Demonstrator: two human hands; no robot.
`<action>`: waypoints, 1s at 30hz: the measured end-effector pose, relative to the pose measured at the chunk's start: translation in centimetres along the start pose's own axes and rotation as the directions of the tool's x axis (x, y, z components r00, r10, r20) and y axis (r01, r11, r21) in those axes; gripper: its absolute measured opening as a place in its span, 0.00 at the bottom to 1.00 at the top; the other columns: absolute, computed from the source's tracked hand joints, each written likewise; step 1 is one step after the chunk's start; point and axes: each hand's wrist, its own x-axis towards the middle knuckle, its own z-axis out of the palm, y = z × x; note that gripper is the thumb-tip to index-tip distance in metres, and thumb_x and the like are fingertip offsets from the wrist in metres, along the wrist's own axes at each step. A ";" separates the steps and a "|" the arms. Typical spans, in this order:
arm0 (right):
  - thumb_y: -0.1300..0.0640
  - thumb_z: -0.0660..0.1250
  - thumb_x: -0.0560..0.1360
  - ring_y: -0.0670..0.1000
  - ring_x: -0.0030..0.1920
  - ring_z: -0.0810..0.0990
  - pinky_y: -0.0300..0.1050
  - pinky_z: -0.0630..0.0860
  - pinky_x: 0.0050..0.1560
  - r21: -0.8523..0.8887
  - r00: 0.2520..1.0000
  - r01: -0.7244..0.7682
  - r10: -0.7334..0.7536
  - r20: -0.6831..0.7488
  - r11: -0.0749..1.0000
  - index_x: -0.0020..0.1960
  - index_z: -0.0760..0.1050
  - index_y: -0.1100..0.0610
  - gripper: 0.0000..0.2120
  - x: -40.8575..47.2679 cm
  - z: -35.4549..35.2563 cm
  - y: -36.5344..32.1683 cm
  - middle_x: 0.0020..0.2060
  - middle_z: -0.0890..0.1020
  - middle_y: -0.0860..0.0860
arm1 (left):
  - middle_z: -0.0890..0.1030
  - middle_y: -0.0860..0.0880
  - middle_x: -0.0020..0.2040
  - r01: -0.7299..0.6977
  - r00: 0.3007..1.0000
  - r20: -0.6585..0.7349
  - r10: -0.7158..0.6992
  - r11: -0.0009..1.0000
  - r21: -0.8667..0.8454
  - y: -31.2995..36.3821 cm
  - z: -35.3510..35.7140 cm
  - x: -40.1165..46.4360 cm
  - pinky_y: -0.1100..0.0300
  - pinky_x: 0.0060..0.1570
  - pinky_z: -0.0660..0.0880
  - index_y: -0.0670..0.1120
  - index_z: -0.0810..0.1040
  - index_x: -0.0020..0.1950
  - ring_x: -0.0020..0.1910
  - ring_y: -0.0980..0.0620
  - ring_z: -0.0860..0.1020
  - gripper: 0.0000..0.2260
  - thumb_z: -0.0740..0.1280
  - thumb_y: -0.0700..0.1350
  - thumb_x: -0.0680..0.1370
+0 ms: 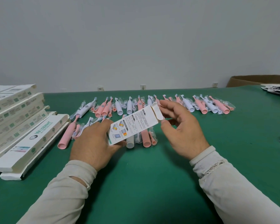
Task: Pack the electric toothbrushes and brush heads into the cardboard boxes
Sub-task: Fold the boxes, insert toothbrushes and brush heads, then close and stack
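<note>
Mid-frame: left hand [94, 143] grips cardboard box [132, 125] at near end; right hand [183, 126] fingers pinch its open end flap. Boxes stacked at left [16, 110] (contents unseen). Many toothbrushes [152, 105] loose across desk [152, 175]. Far from done.

Box print [132, 125] too small to read; paper stack [277, 90] cut off.

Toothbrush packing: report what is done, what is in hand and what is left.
Done, apparently: a stack of boxes lies at the table's left edge; their contents cannot be seen. In hand: the left hand grips a box while the right hand pinches its open end flaps. Left: many pink and white toothbrushes and bagged heads lie unpacked on the green table.
</note>
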 end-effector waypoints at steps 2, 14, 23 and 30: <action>0.67 0.65 0.77 0.36 0.62 0.78 0.28 0.73 0.54 -0.023 1.000 0.021 -0.021 0.002 1.000 0.63 0.74 0.40 0.24 0.0 -0.1 -0.1 0.59 0.81 0.34 | 0.79 0.57 0.50 0.002 1.000 0.008 -0.002 1.000 -0.010 0.0 0.0 0.0 0.55 0.38 0.73 0.59 0.73 0.58 0.48 0.52 0.75 0.22 0.72 0.66 0.69; 0.64 0.66 0.79 0.40 0.61 0.80 0.32 0.75 0.57 0.018 0.999 0.036 -0.036 -0.001 0.999 0.66 0.77 0.45 0.20 0.0 -0.1 0.3 0.59 0.83 0.37 | 0.78 0.59 0.48 0.009 1.000 0.005 -0.009 1.000 -0.019 0.0 0.1 -0.1 0.57 0.36 0.74 0.59 0.73 0.57 0.46 0.54 0.75 0.22 0.72 0.67 0.68; 0.60 0.65 0.75 0.41 0.61 0.80 0.34 0.76 0.57 0.028 0.998 0.063 -0.063 0.001 0.998 0.62 0.76 0.39 0.21 0.0 -0.1 0.1 0.58 0.82 0.36 | 0.78 0.59 0.48 0.008 1.000 0.007 -0.008 1.000 -0.012 -0.1 0.2 0.0 0.55 0.38 0.76 0.60 0.72 0.56 0.46 0.53 0.75 0.22 0.71 0.68 0.68; 0.59 0.66 0.76 0.41 0.60 0.80 0.33 0.76 0.57 -0.060 0.996 0.082 -0.083 -0.019 0.995 0.69 0.76 0.49 0.21 -0.1 -0.1 0.6 0.59 0.81 0.34 | 0.78 0.59 0.48 0.007 1.000 0.011 -0.007 1.000 -0.010 -0.2 0.2 0.1 0.56 0.37 0.76 0.59 0.72 0.57 0.46 0.54 0.75 0.23 0.71 0.68 0.68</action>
